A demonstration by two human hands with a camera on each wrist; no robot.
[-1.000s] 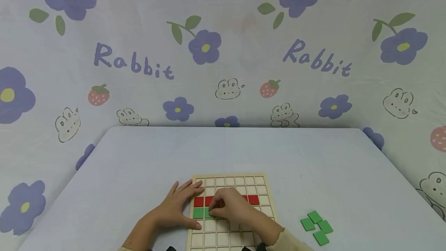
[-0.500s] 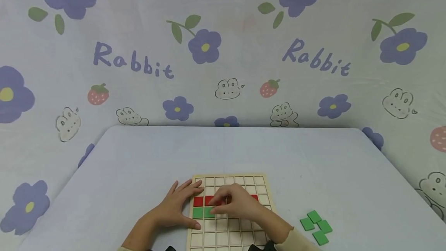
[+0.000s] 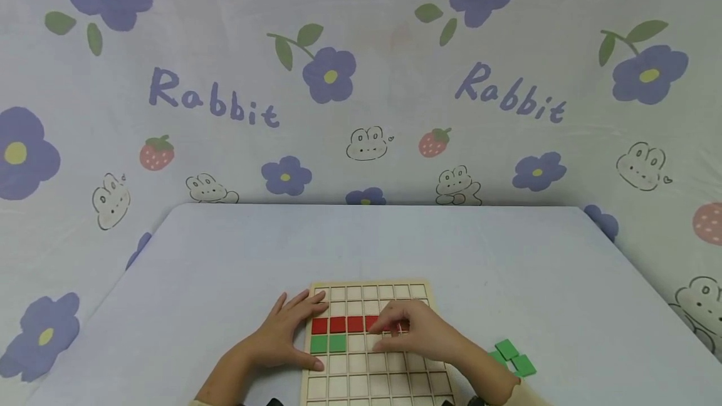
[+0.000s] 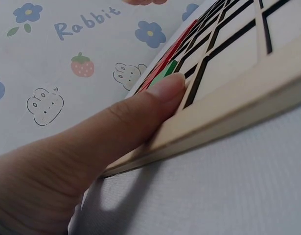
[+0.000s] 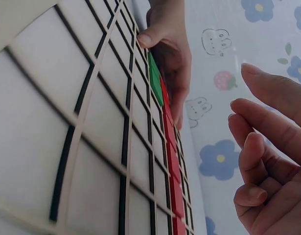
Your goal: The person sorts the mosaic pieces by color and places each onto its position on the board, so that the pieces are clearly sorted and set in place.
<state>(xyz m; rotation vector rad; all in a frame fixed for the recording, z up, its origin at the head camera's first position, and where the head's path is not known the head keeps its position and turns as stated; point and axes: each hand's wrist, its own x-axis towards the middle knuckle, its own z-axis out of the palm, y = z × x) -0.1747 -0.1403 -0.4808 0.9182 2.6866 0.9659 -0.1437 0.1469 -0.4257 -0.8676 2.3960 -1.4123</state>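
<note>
A wooden grid board [image 3: 338, 386] lies flat at the front of the table. One row of it bears several red square tiles [image 3: 337, 325], partly covered by my right hand in the head view. Two green tiles [image 3: 337, 343] sit at the left end of the row below. My left hand [image 3: 284, 334] rests on the board's left edge with fingers spread; its thumb [image 4: 135, 112] presses on the rim. Over the board, right of the green tiles, hovers my right hand [image 3: 425, 334]. The right wrist view shows its thumb and fingers [image 5: 272, 122] apart, holding nothing.
Several loose green tiles [image 3: 506, 349] lie on the white table [image 3: 225, 255] to the right of the board, partly hidden by my right forearm. A cloth printed with flowers and rabbits [image 3: 361, 93] hangs behind the table.
My right hand has left the second green tile and moved right across the board, its thumb and fingers parting. More red tiles now show. The left hand stays where it was.
</note>
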